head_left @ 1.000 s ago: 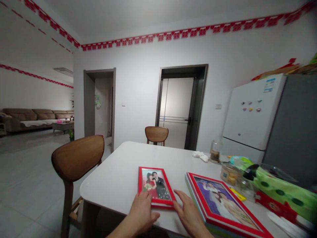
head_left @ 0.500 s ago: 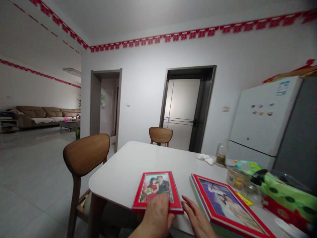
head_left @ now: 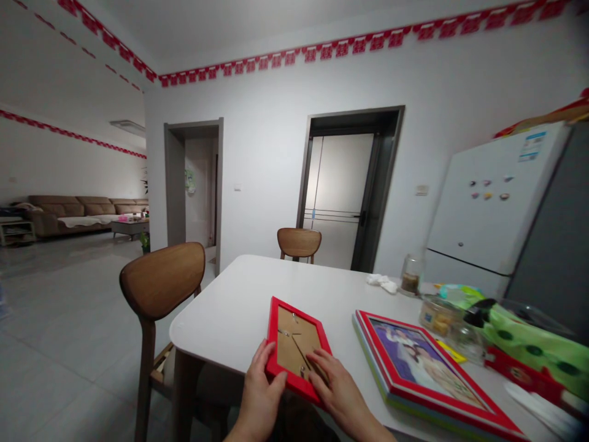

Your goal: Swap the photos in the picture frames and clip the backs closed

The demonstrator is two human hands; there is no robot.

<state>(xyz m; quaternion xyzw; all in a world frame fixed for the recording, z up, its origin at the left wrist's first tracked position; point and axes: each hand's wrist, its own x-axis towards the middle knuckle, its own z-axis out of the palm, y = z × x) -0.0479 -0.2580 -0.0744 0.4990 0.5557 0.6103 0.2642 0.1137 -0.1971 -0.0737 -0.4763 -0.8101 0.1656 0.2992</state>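
Observation:
A small red picture frame point(head_left: 298, 347) is tilted over the near edge of the white table point(head_left: 271, 279), its brown backing with metal clips facing up. My left hand point(head_left: 261, 390) grips its lower left corner, thumb on the near edge and fingers along the left side. My right hand point(head_left: 335, 385) rests on the lower right part, fingers spread over the backing and the frame's edge. Right of it lies a stack of larger frames point(head_left: 427, 371), the top one red with a photo in it.
Beyond the stack stand a glass jar point(head_left: 411, 275), a plastic container point(head_left: 437, 314) and a green spotted bag point(head_left: 538, 344). White tissue point(head_left: 381, 283) lies near the jar. Wooden chairs stand at the left point(head_left: 165, 279) and far side point(head_left: 299, 243).
The small frame has been turned over, from its photo side to its backing. My left hand has moved to its left corner, and my right hand has come onto the backing.

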